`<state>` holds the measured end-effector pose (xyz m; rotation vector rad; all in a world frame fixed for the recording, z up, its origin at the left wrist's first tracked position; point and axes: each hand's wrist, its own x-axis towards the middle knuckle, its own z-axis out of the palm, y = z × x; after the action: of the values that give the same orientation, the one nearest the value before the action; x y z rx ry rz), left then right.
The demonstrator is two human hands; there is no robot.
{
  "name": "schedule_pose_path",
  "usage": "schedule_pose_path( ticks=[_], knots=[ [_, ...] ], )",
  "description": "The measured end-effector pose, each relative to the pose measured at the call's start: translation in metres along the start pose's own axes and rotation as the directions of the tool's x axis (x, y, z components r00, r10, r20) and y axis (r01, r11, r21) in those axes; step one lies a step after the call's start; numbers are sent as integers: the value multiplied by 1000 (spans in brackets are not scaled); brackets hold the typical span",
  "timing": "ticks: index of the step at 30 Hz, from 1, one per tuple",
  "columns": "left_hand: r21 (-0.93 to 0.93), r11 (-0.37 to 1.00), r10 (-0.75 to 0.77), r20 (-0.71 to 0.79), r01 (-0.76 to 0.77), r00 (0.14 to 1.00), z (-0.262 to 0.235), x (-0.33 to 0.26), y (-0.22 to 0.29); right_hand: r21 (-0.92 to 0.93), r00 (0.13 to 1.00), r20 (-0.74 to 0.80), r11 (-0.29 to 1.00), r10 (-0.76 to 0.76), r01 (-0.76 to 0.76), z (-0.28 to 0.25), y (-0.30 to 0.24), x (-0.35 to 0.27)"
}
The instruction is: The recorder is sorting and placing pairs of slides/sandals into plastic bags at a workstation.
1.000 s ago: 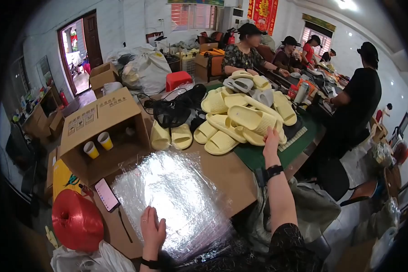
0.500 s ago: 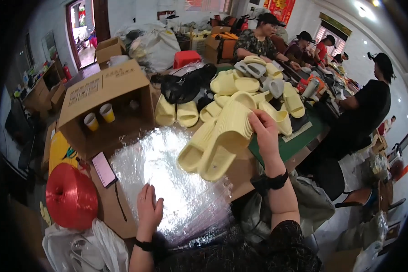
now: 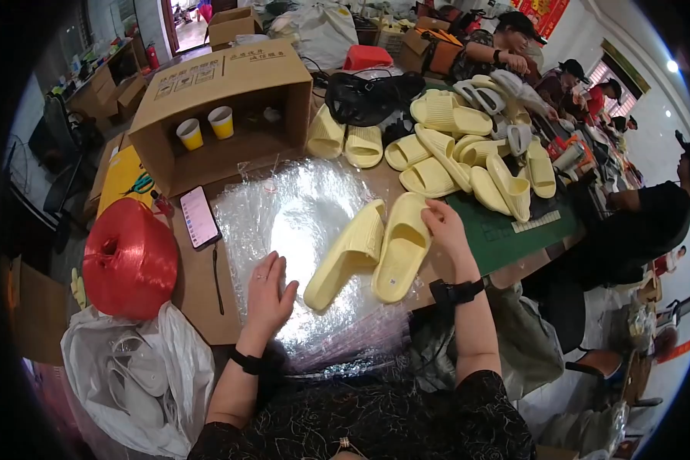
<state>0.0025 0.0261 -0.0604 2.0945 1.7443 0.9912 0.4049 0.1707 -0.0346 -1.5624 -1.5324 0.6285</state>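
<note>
Two pale yellow slippers are over a stack of clear plastic bags (image 3: 261, 222) on the table. My right hand (image 3: 446, 230) pinches the right slipper (image 3: 401, 257) at the side of its strap, thumb toward the foot opening. The left slipper (image 3: 346, 257) leans on its side against it, sole edge turned outward. My left hand (image 3: 268, 299) rests at the left part of the bags, fingers stretched and thumb apart, with nothing in it. Beyond my right hand lies a pile of yellow slippers (image 3: 437, 176) with several grey ones among them.
An open cardboard box (image 3: 222, 77) with two paper cups stands at the far left. Nearer are a phone (image 3: 199, 218), scissors (image 3: 142, 184), a red twine roll (image 3: 130, 261) and a white bag (image 3: 84, 368) of light slippers. A green mat (image 3: 506, 245) lies right; co-workers sit beyond.
My right hand has lowered the slippers toward the bags, and the pair has spread apart. The view has shifted, and my left hand still lies open on the left.
</note>
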Motion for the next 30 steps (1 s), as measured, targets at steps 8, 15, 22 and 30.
schedule_pose_path(
  ticks=[8, 15, 22, 30],
  knots=[
    [40, 999, 2, 6, -2, 1000, 1, -10, -14, -419, 877, 421, 907, 232, -38, 21, -136, -69],
    [32, 999, 9, 2, -9, 1000, 0, -2, -7, -555, 935, 352, 795, -39, 243, 89, -110, -87],
    [13, 1000, 6, -7, -6, 1000, 1, -5, -7, -476, 978, 90, 855, -186, 206, 114, -94, -75],
    [2, 1000, 17, -21, -17, 1000, 0, -7, -8, -411, 994, -63, 905, 94, -111, 80, -67, -61]
  ],
)
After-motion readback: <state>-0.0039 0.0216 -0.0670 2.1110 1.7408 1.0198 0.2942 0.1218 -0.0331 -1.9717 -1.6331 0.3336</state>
